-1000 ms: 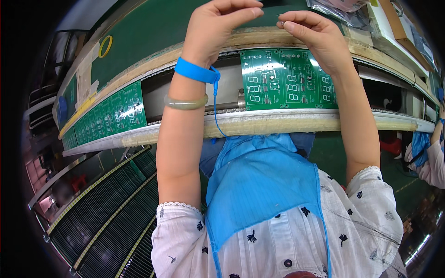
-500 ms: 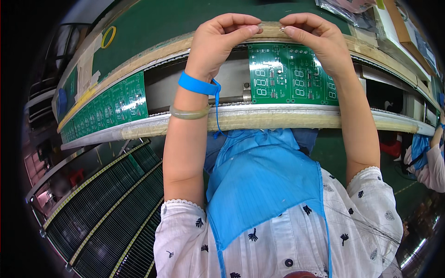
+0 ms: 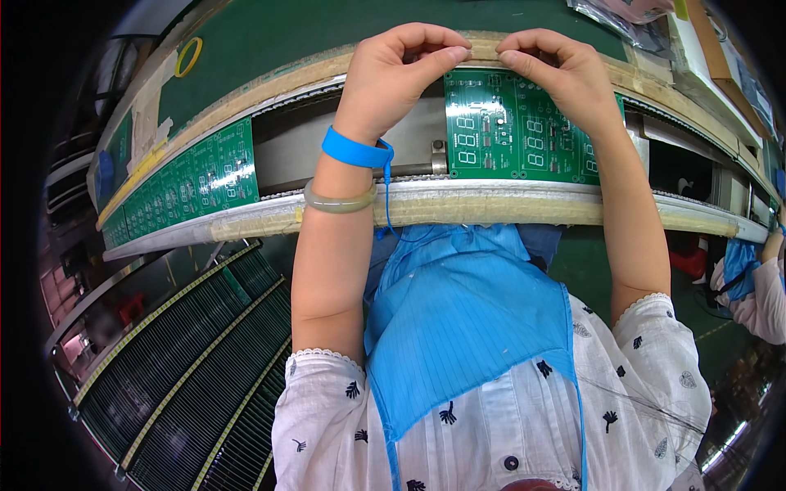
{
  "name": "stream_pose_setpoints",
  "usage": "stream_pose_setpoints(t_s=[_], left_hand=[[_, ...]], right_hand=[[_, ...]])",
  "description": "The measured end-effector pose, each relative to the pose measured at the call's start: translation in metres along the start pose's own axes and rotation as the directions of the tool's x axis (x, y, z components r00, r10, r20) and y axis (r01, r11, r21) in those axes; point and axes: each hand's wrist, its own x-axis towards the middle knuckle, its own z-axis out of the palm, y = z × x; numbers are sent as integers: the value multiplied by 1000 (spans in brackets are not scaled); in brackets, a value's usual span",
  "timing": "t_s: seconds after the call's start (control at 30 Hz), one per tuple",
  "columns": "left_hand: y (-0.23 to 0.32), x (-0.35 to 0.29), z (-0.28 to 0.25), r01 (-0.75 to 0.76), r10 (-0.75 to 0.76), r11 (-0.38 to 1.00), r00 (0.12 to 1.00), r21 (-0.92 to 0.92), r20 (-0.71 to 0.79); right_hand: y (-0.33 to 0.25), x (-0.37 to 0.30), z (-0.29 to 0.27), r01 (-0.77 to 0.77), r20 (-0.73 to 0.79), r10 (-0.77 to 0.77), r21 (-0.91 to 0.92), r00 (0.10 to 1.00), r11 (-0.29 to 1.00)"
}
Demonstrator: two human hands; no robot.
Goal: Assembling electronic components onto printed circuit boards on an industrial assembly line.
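Note:
Both hands are raised over the far rail of the conveyor, fingertips close together but apart. My left hand (image 3: 401,74) is closed in a pinch of thumb and index finger. Whatever it holds, if anything, is too small to make out. My right hand (image 3: 565,74) pinches the same way, and its fingers hide what may be between them. Below the right hand lies a green circuit board (image 3: 489,135) with white digit displays and small components. That hand and wrist cover part of it. A blue wrist strap (image 3: 352,149) with a cord circles my left wrist, above a pale bangle (image 3: 340,197).
More green circuit boards (image 3: 192,176) lie on the conveyor at the left. A taped near rail (image 3: 491,214) runs before me. Beyond is a green bench top (image 3: 327,41) with a yellow ring (image 3: 188,57). A slotted rack (image 3: 188,360) stands lower left; another person (image 3: 749,286) is at far right.
My left fingertips have shifted slightly right, toward the right hand. A small shiny bit seen at my right fingertips no longer shows. Both hands remain pinched.

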Motion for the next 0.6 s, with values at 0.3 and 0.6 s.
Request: stream_pose_setpoints(t_s=[0.3, 0.6], left_hand=[[2, -4, -2, 9, -9, 1000, 1000, 4, 13], [-2, -6, -4, 39, -39, 999, 999, 38, 5]], right_hand=[[1, -2, 7, 89, 5, -90, -239, 996, 967], [-11, -2, 16, 364, 151, -341, -557, 928, 746]])
